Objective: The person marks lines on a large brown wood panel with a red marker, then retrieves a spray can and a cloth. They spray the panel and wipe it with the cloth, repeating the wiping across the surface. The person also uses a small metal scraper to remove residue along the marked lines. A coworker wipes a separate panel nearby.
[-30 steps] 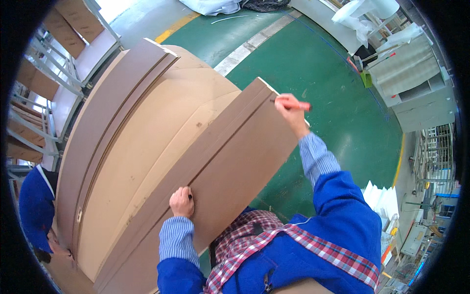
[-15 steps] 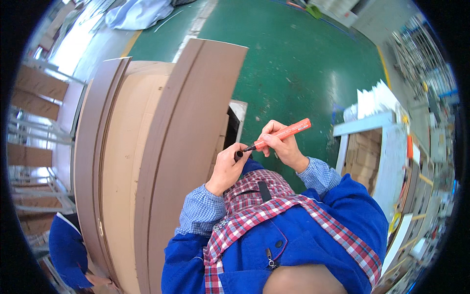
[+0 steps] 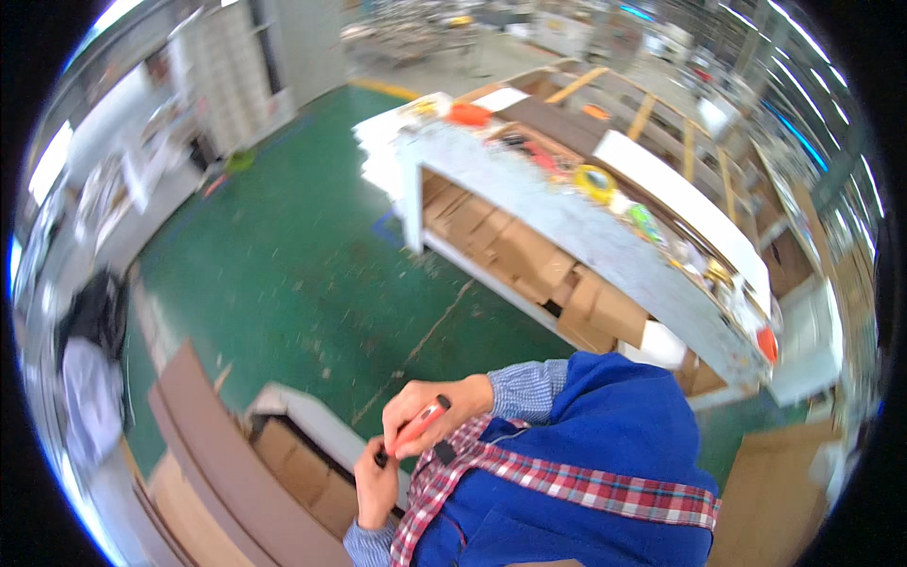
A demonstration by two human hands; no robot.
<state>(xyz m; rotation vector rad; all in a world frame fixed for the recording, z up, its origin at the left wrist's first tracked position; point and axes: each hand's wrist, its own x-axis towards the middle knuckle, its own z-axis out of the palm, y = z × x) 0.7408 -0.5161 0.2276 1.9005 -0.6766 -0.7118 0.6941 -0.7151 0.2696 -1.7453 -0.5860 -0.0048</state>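
My right hand (image 3: 425,406) is closed on a red marker (image 3: 419,425) in front of my body. My left hand (image 3: 375,477) is just below it, closed on a small black cap (image 3: 382,455) at the marker's lower end; my fingers hide whether the cap is on. A brown board (image 3: 208,425) lies at the lower left on a cardboard-covered bench, away from both hands. The picture is somewhat blurred.
A workbench (image 3: 529,208) to the front right holds yellow tape (image 3: 595,184), tools and white sheets, with cardboard underneath. Green floor (image 3: 283,246) spans the middle. Cabinets (image 3: 255,85) stand at the back left, a cardboard piece (image 3: 775,501) at the lower right.
My hands left the board and came together at the marker and cap in front of my body. My view has swung right toward the workbench, so the boards now show at lower left.
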